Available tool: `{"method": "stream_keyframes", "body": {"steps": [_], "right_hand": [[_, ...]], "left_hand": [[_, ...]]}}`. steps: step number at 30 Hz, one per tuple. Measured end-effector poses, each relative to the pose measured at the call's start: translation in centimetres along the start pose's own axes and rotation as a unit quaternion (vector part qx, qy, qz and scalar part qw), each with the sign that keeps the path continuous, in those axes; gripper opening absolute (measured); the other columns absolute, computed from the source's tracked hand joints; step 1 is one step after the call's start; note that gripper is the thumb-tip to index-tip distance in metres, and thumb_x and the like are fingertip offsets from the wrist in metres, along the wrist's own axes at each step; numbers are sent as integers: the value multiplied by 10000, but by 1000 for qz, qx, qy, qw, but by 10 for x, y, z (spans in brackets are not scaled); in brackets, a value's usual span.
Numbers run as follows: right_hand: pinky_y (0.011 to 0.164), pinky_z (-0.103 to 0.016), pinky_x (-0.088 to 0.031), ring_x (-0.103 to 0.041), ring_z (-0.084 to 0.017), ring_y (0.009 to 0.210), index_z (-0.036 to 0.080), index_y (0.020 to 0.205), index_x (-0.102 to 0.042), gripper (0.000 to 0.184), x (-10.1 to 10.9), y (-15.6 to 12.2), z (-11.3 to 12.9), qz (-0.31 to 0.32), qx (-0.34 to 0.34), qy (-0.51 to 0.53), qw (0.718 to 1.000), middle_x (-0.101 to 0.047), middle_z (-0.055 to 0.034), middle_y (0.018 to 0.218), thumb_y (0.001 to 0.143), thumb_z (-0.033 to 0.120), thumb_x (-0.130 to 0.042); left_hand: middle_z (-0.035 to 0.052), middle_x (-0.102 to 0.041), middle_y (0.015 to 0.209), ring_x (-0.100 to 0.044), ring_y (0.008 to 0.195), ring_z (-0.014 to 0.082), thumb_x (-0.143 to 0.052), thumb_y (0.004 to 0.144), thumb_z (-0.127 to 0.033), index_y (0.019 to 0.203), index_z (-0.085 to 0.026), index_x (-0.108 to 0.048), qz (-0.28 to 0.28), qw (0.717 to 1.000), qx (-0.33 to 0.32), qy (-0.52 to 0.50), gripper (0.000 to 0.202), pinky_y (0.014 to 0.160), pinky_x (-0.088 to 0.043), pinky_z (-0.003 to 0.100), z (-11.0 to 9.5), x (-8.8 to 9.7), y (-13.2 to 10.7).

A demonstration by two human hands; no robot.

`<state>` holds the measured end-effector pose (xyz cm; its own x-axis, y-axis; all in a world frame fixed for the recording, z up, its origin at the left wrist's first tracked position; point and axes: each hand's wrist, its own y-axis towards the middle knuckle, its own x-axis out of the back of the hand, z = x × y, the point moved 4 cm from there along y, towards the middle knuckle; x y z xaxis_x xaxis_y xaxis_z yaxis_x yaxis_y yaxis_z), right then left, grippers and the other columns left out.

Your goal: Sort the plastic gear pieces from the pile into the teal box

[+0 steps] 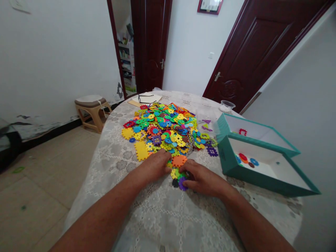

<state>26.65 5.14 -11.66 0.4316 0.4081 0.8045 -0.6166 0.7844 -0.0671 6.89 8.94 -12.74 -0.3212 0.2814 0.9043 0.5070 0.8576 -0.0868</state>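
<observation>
A heap of colourful plastic interlocking discs lies in front of me, mostly notched flower shapes. At its near edge, my left hand is closed with curled fingers, touching small green and yellow pieces; what it grips is hidden. My right hand is beside a small cluster, thumb and fingers apart. Its thumb touches a purple disc, and its fingertips reach over green pieces. An orange notched piece lies between the hands. Near the right thumb are a yellow disc and a black disc.
On the right stand a teal box with a few discs inside and a second teal tray behind it. Glasses and a clear bowl sit at the far edge of the cloth-covered table. A stool stands left.
</observation>
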Motion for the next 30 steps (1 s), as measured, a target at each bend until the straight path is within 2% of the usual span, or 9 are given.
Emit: {"method": "stream_keyframes", "body": {"steps": [3, 8, 11, 16, 22, 30], "right_hand": [[883, -342, -461, -589, -231, 1032, 242, 1189, -663, 325, -2, 1, -6, -23, -10, 0, 1000, -629, -66, 1132, 873, 175, -689], [942, -384, -476, -613, -244, 1061, 237, 1356, -608, 468, -2, 5, -18, -67, -28, -3, 997, -634, -97, 1207, 899, 228, -705], [959, -391, -478, -616, -248, 1081, 228, 1328, -628, 410, -3, 5, -20, -60, -25, -12, 998, -637, -99, 1193, 922, 248, -681], [930, -391, -480, -608, -256, 1058, 210, 1241, -652, 318, -4, 5, -14, -57, -29, -35, 997, -634, -97, 1138, 930, 272, -663], [933, -385, -475, -608, -255, 1041, 223, 1262, -636, 411, -3, 4, -7, -42, -31, -37, 998, -625, -84, 1149, 887, 359, -737], [951, -376, -469, -613, -260, 1098, 219, 1272, -620, 446, -9, 7, -7, -54, -41, -45, 997, -628, -92, 1213, 856, 314, -752]], "left_hand": [[109, -676, 1210, -641, 1140, 285, -666, 855, -260, 1199, -210, -666, -1, 1000, 3, -13, 348, 957, -493, 364, 0, 3, 0], [101, -701, 1188, -651, 1119, 283, -680, 847, -262, 1193, -206, -688, -4, 1000, 2, -22, 351, 949, -492, 368, 1, 3, 0], [77, -717, 1155, -657, 1081, 252, -660, 846, -228, 1179, -219, -699, -14, 999, -11, -38, 335, 926, -486, 330, 3, 3, 1], [33, -737, 1016, -654, 901, 198, -632, 839, -202, 1089, -240, -736, -2, 998, -18, -67, 273, 771, -455, 279, 4, 7, -1], [-7, -708, 911, -606, 814, 157, -613, 830, -204, 952, -222, -699, 37, 993, -54, -102, 150, 683, -387, 247, -3, 13, -7], [-21, -638, 873, -537, 765, 137, -628, 816, -224, 944, -219, -634, 83, 987, -70, -114, 129, 629, -333, 240, -2, 10, -10]]}}
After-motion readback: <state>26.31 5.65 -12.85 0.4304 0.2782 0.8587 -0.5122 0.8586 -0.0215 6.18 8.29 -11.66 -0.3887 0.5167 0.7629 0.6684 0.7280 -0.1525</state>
